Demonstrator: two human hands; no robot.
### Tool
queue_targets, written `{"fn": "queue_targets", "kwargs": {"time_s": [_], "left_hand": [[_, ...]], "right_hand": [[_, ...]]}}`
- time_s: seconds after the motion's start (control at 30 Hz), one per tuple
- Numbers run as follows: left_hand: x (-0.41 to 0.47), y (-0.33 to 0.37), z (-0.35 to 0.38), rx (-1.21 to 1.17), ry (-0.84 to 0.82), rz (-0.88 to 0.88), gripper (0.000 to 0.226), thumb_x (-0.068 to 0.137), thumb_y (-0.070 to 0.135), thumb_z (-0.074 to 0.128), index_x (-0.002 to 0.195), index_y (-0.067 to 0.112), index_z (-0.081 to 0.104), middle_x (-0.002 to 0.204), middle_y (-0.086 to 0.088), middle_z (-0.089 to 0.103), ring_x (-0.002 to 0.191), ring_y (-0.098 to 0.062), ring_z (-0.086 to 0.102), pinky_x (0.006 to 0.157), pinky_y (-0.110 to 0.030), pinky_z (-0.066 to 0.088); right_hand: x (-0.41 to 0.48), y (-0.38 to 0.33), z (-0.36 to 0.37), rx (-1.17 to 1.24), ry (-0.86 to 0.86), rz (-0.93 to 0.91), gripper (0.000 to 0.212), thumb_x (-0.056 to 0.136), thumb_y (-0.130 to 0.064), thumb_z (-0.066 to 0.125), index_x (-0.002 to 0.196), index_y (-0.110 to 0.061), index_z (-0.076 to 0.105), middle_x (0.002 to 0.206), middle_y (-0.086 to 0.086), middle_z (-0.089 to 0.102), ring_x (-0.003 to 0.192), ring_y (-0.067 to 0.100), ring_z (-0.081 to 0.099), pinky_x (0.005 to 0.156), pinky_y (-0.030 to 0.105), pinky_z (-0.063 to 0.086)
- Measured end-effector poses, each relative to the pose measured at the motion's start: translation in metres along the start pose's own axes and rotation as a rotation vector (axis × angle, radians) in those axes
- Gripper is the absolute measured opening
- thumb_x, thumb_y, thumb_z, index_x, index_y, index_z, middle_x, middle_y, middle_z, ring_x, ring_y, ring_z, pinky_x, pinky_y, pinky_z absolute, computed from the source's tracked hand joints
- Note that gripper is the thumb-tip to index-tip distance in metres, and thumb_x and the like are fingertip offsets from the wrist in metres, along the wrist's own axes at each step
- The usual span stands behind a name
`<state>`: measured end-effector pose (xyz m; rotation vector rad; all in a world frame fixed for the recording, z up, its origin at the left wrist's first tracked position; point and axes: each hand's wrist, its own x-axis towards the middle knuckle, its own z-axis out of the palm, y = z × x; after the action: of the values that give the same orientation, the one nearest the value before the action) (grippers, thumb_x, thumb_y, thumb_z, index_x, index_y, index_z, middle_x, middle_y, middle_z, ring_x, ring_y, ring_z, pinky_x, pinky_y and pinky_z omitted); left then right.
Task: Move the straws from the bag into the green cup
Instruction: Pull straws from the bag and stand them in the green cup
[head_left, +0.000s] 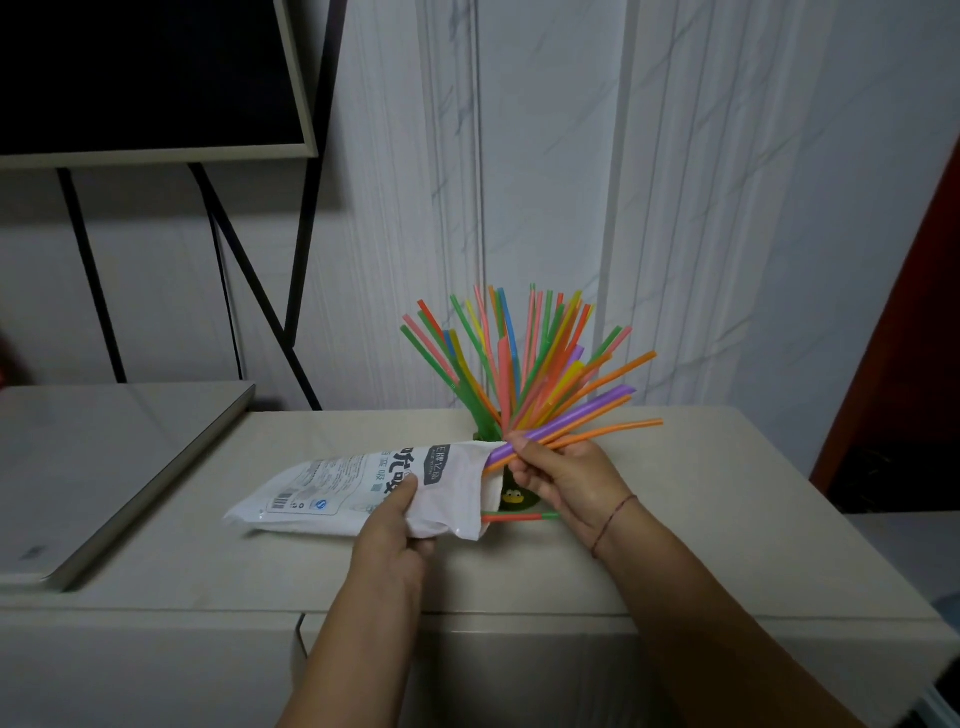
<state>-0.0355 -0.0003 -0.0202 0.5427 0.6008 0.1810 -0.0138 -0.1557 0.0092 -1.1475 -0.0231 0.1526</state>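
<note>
A white printed plastic bag lies on the beige table, its open mouth facing right. My left hand grips the bag near that mouth. My right hand pinches a few orange and purple straws that stick out of the bag toward the right. The green cup stands just behind the bag's mouth, mostly hidden by the bag and my right hand. Several coloured straws fan upward out of the cup. One red-and-green straw lies flat on the table under my right hand.
A flat grey slab lies on the table's left part. Black stand legs and a dark framed screen rise behind it. A white panelled wall backs the table; a red surface is at the far right.
</note>
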Motion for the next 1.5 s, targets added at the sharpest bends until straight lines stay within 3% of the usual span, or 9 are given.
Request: {"fn": "queue_targets", "kwargs": {"time_s": [0.17,0.27,0.37,0.5,0.8,0.93,1.07,1.33,1.5], "left_hand": [[0.007,0.008,-0.005,-0.059,0.039,0.034,0.050,0.090,-0.003,0.058,0.137,0.009,0.045,0.128,-0.012,0.061,0.078,-0.020,0.062,0.064,-0.041,0.058],[0.011,0.014,-0.009,-0.088,0.065,0.043,0.052,0.090,-0.002,0.057,0.139,0.010,0.043,0.132,-0.012,0.060,0.101,-0.025,0.065,0.062,-0.040,0.058],[0.016,0.018,-0.012,-0.082,0.096,0.063,0.044,0.091,-0.001,0.057,0.133,0.011,0.050,0.134,-0.010,0.058,0.090,-0.021,0.063,0.035,-0.033,0.052],[0.021,0.019,-0.013,-0.045,0.101,0.067,0.025,0.092,0.001,0.057,0.114,0.012,0.056,0.135,-0.009,0.058,0.076,-0.018,0.060,0.030,-0.032,0.048],[0.021,0.018,-0.013,-0.063,0.080,0.062,0.014,0.092,-0.001,0.056,0.097,0.013,0.057,0.134,-0.009,0.058,0.073,-0.016,0.059,0.034,-0.034,0.050],[0.020,0.018,-0.012,-0.117,0.100,0.066,0.048,0.090,-0.001,0.058,0.136,0.011,0.048,0.133,-0.009,0.060,0.075,-0.017,0.061,0.036,-0.035,0.052],[0.016,0.018,-0.009,-0.111,0.076,0.049,0.021,0.091,-0.001,0.057,0.107,0.011,0.057,0.123,-0.008,0.061,0.074,-0.017,0.060,0.036,-0.032,0.051],[0.017,0.013,-0.003,-0.137,0.085,0.015,0.052,0.089,-0.001,0.059,0.138,0.010,0.046,0.129,-0.011,0.061,0.091,-0.022,0.065,0.065,-0.041,0.059],[0.024,0.010,-0.002,-0.132,0.076,0.016,0.050,0.089,0.000,0.059,0.137,0.009,0.049,0.131,-0.010,0.060,0.077,-0.018,0.061,0.038,-0.034,0.053]], "right_hand": [[0.003,-0.020,-0.017,-0.055,0.143,-0.120,0.006,0.085,-0.006,0.064,0.079,-0.004,0.065,0.049,0.001,0.064,0.045,0.007,0.060,0.049,0.017,0.053],[0.005,-0.030,-0.030,-0.025,0.197,-0.172,0.006,0.085,-0.006,0.063,0.080,-0.003,0.063,0.046,-0.001,0.062,0.042,0.005,0.058,0.047,0.016,0.052],[0.006,-0.037,-0.040,-0.039,0.251,-0.227,0.009,0.085,-0.008,0.065,0.089,-0.001,0.064,0.047,-0.001,0.063,0.043,0.005,0.058,0.049,0.016,0.053],[0.009,-0.042,-0.049,-0.103,0.340,-0.319,0.017,0.085,-0.010,0.065,0.097,0.001,0.065,0.052,0.000,0.064,0.043,0.005,0.059,0.050,0.014,0.052],[0.017,-0.033,-0.036,-0.431,0.372,-0.438,0.011,0.086,-0.013,0.064,0.094,-0.007,0.068,0.064,0.006,0.065,0.052,0.012,0.062,0.067,0.029,0.058],[0.025,-0.026,-0.028,-0.560,0.345,-0.405,0.016,0.086,-0.018,0.064,0.092,-0.004,0.069,0.064,0.003,0.065,0.057,0.016,0.063,0.067,0.030,0.055],[0.034,-0.021,-0.023,-0.636,0.305,-0.367,0.013,0.086,-0.018,0.064,0.088,-0.006,0.069,0.064,0.004,0.066,0.058,0.017,0.064,0.069,0.033,0.057],[0.044,-0.022,-0.021,-0.703,0.271,-0.338,0.013,0.087,-0.019,0.062,0.087,-0.007,0.068,0.064,0.004,0.066,0.058,0.019,0.064,0.076,0.039,0.058],[0.044,-0.042,-0.025,-0.699,0.301,-0.411,0.016,0.087,-0.019,0.062,0.088,-0.004,0.068,0.064,0.004,0.065,0.058,0.018,0.063,0.068,0.035,0.056]]}}
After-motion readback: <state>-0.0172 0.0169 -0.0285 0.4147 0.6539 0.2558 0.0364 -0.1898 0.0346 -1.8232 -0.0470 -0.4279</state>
